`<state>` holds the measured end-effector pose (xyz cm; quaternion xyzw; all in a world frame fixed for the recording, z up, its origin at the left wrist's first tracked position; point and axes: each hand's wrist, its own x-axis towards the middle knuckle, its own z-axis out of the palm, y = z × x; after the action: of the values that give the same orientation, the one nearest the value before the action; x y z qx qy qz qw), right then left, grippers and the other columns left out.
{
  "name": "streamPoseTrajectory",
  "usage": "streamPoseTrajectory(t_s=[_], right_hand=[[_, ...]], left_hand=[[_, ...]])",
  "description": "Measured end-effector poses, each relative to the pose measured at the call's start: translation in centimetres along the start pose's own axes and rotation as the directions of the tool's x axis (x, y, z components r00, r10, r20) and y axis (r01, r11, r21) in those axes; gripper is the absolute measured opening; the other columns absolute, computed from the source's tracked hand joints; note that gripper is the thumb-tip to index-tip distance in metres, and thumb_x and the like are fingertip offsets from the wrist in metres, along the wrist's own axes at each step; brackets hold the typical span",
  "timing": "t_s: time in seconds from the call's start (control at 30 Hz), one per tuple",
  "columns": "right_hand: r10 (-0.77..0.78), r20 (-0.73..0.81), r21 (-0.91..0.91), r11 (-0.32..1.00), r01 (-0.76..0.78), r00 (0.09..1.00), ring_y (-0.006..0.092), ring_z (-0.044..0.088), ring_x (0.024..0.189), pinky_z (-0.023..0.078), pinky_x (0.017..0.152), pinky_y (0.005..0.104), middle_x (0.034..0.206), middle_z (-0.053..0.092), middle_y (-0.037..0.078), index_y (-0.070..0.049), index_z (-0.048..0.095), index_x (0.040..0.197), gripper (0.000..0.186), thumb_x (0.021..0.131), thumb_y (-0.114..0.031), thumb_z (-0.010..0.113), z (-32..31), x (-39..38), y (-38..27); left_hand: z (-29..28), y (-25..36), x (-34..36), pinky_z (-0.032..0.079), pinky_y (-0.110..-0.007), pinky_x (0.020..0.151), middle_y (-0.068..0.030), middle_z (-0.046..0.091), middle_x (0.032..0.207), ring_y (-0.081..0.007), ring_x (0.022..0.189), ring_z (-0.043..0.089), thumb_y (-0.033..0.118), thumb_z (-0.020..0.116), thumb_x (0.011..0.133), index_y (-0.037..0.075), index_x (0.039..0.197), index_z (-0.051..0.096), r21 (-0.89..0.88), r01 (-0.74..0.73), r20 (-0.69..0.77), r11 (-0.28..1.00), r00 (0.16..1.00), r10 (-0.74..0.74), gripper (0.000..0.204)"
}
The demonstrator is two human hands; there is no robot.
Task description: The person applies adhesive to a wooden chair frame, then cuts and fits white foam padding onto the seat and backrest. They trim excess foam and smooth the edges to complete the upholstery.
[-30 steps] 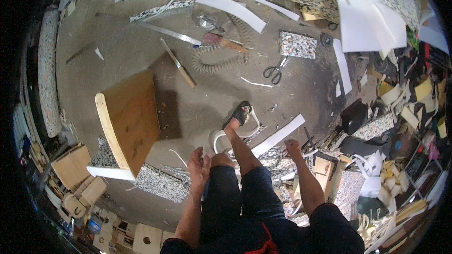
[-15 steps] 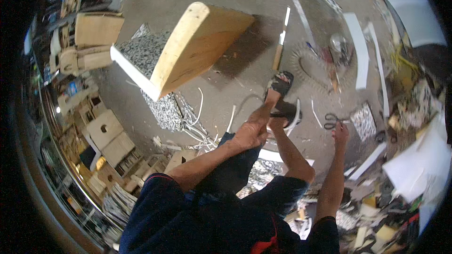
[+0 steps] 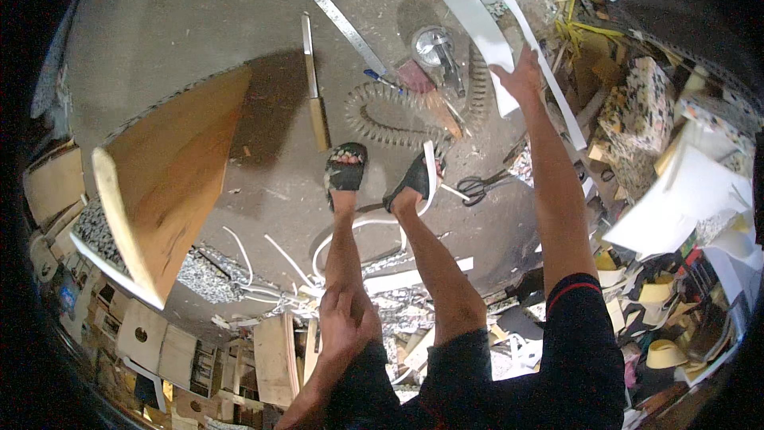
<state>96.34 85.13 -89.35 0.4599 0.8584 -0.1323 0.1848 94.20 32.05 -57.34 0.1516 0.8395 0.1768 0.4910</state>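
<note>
My left hand (image 3: 345,320) rests on my bent left knee, fingers draped over it and holding nothing. My right hand (image 3: 521,80) is stretched far forward, thumb and fingers apart. It lies between a wide white foam strip (image 3: 473,20) and a narrow white strip (image 3: 549,72); I cannot tell whether it touches either. Black-handled scissors (image 3: 473,189) lie on the floor beside my right foot. A long knife with a wooden handle (image 3: 317,121) lies ahead of my left foot, near a metal ruler (image 3: 338,20).
A large curved wooden panel (image 3: 171,167) stands on the left. Ahead of my feet are a coiled hose (image 3: 358,129), a spray gun with a round metal cup (image 3: 434,46) and a blue pen (image 3: 382,78). Foam offcuts and a white sheet (image 3: 676,191) pile up on the right.
My right hand has left the scissors and reached forward to the white strips. My left hand stays on the knee. The view has swung to the right.
</note>
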Motion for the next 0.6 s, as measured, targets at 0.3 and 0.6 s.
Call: streamPoseTrajectory(t_s=[0.3,0.6], right_hand=[[0.115,0.071,0.072,0.990,-0.120,0.991,0.0393,0.058,0.119,0.045,0.101,0.0438,0.130,0.057,0.029,0.007,0.043,0.140,0.097,0.073,-0.054,0.078,4.7,6.0,-0.5],[-0.119,0.262,0.818,0.554,-0.155,0.958,0.0170,0.065,0.087,0.051,0.078,0.0333,0.098,0.071,0.009,0.003,0.063,0.119,0.042,0.096,-0.032,0.061,-12.9,-8.2,-1.4]], left_hand=[[1.9,2.5,2.1,0.044,-0.052,0.100,-0.0267,0.058,0.121,-0.0451,0.116,0.055,0.021,0.075,0.075,0.000,0.120,0.059,-0.137,0.070,-0.017,0.988,0.997,-0.074,0.053],[2.5,3.5,2.6,0.051,-0.039,0.093,-0.0181,0.066,0.114,-0.0285,0.103,0.065,0.013,0.072,0.088,-0.008,0.119,0.059,-0.712,0.217,0.016,0.668,0.956,-0.293,0.040]])
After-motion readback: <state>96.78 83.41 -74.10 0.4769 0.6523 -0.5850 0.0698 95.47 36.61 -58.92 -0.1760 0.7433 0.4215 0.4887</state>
